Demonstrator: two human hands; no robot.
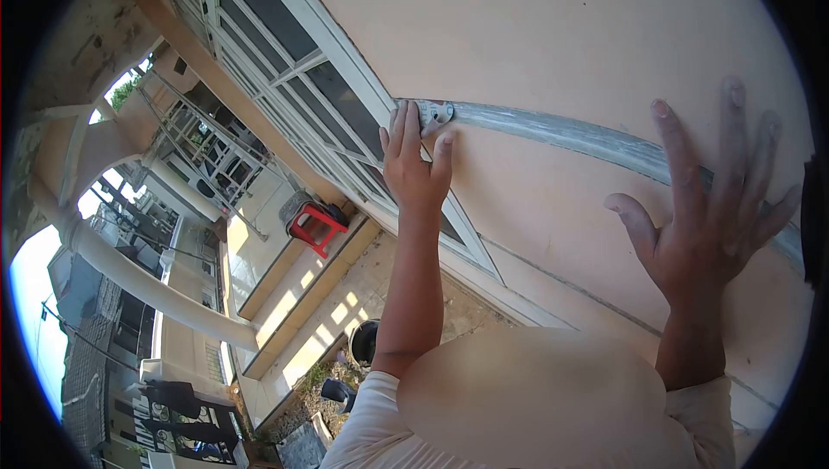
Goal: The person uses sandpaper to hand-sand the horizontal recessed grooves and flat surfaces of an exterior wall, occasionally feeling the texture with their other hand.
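My left hand (416, 162) presses a piece of printed sheet, perhaps sandpaper (436, 115), against the left end of a grey moulding strip (561, 130), beside the white window frame (393, 93). Its fingers lie together over the sheet, with the thumb apart. Further right, my right hand (712, 201) rests with spread fingers on the wall and across the strip, holding nothing. The strip runs along the pale pink wall (535, 28) and looks whitish and worn.
At the left stand a red stool (318, 229) on the porch steps (302, 296) and metal scaffolding (186, 128). A black bucket (364, 341) is on the ground below. A curved white column (155, 283) and a dark gate (194, 426) are further left.
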